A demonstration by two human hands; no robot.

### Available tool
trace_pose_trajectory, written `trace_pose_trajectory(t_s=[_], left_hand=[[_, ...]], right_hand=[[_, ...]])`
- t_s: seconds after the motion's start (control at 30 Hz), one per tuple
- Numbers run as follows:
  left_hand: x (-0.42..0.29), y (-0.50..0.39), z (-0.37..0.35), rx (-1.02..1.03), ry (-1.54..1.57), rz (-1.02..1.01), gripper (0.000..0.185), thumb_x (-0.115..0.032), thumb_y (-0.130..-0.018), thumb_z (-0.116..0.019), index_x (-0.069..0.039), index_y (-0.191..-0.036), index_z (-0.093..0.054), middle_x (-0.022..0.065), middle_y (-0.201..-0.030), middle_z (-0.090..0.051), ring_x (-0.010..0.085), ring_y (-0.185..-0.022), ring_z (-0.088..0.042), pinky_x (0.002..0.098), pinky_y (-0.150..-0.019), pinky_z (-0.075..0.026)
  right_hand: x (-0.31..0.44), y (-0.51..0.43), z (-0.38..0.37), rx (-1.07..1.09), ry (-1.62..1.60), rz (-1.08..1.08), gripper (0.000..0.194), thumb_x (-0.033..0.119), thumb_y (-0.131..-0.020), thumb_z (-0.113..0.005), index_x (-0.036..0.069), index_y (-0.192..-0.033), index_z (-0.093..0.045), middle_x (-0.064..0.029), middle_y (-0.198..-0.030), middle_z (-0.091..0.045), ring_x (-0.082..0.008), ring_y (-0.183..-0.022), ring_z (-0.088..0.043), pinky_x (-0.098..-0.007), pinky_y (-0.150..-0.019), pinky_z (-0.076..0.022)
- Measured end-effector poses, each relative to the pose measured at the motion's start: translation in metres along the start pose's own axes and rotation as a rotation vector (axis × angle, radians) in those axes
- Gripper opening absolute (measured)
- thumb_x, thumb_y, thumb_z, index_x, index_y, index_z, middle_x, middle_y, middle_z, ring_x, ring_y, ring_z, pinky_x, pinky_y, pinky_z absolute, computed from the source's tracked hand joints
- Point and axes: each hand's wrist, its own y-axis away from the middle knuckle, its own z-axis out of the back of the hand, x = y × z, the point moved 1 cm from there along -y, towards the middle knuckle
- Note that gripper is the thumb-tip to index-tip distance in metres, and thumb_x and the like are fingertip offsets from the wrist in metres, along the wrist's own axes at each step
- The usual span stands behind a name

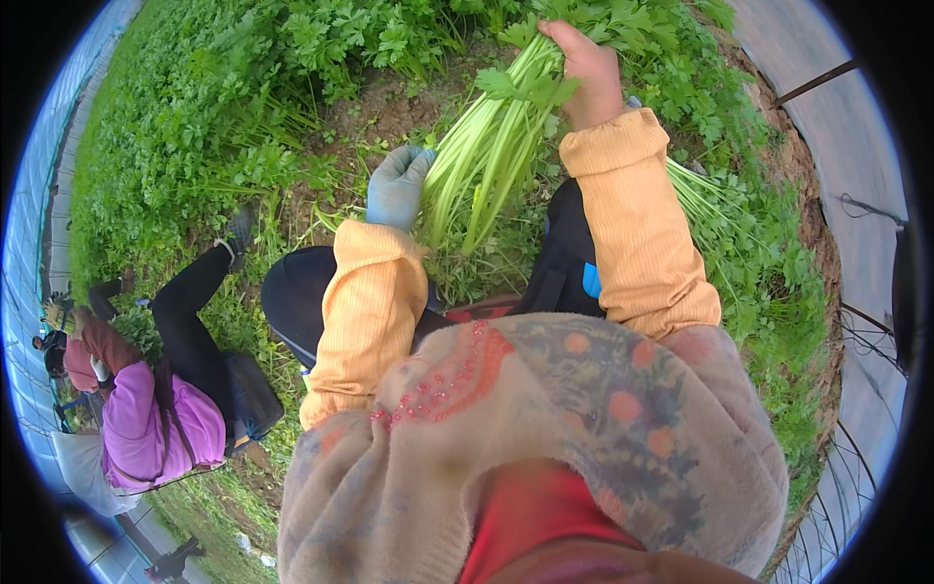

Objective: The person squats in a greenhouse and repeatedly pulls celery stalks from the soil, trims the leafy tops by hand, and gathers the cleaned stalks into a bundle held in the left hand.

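Note:
A bunch of leafy celery (485, 146) slants across the space before my knees, its leaves at the top and its pale stalk ends lower down. My bare right hand (589, 77) grips the bunch near the leaves. At the left edge of the stalks, my left hand (398, 188), in a blue-grey glove, has its fingers curled and its thumb against the bunch. Its fingertips are partly hidden, so what exactly they pinch is unclear. Loose leaves and trimmings (474, 274) lie on the ground below the stalk ends.
Standing celery (197, 109) grows ahead and to the left, beyond bare soil (383, 109). More cut stalks (704, 186) lie beside my right sleeve. A co-worker in a purple top (164, 423) sits at left. Plastic sheeting (854, 153) borders the right side.

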Motion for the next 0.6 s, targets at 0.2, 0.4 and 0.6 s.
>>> trace_pose_trajectory(t_s=[0.2, 0.4, 0.6], left_hand=[[0.050, -0.009, 0.014, -0.258, -0.549, 0.025, 0.049, -0.042, -0.105, -0.049, 0.002, -0.113, -0.068, 0.0170, -0.096, -0.073, 0.0318, -0.087, -0.068, 0.0423, -0.082, -0.052], [0.058, -0.019, 0.044, -0.089, -1.039, 0.472, 0.062, -0.053, -0.100, -0.051, -0.001, -0.130, -0.063, 0.0287, -0.120, -0.066, 0.0447, -0.113, -0.062, 0.0477, -0.101, -0.047], [-0.020, -0.002, -0.064, -0.072, -0.787, -0.611, 0.116, -0.035, -0.072, -0.089, -0.004, -0.158, -0.018, 0.0264, -0.154, -0.035, 0.0459, -0.141, -0.035, 0.0512, -0.118, -0.028]], right_hand=[[-0.007, 0.006, -0.024, -0.171, -0.061, -0.045, 0.023, 0.007, -0.090, -0.069, -0.013, -0.101, -0.067, -0.0181, -0.092, -0.072, -0.0290, -0.073, -0.073, -0.0412, -0.064, -0.0629], [0.007, -0.005, -0.010, -0.339, -0.079, 0.108, 0.022, 0.007, -0.087, -0.071, -0.012, -0.096, -0.066, -0.0181, -0.088, -0.071, -0.0286, -0.070, -0.071, -0.0425, -0.060, -0.0596], [-0.011, 0.020, -0.037, -0.300, 0.522, 0.259, 0.016, 0.015, -0.083, -0.068, 0.000, -0.090, -0.068, -0.0079, -0.080, -0.069, -0.0196, -0.070, -0.062, -0.0385, -0.067, -0.0481]])
